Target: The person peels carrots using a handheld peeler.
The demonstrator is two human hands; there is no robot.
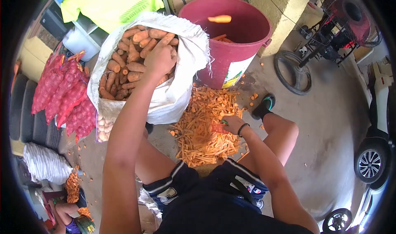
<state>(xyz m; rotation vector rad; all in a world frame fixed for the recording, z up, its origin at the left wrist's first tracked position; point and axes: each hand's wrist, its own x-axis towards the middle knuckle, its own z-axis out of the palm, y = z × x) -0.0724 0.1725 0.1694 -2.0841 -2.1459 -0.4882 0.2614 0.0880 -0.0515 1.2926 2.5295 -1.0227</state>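
Observation:
My left hand [160,61] reaches into a white woven sack [165,98] full of unpeeled carrots [134,67], its fingers closed round one carrot near the top. Low over a heap of orange peelings [206,106], my right hand [233,124] is closed on a green-handled tool [224,122]; a red part beside it is blurred. A peeled carrot [220,18] hangs in the air over the mouth of the dark red barrel [231,58], touched by neither hand. More orange pieces [223,39] lie inside the barrel.
Red net bags [62,89] of onions stand at the left. A co-worker [66,213] sits at the lower left. A black wheel [293,73] and a fan [350,17] stand at the upper right, and a vehicle wheel [370,164] at the far right.

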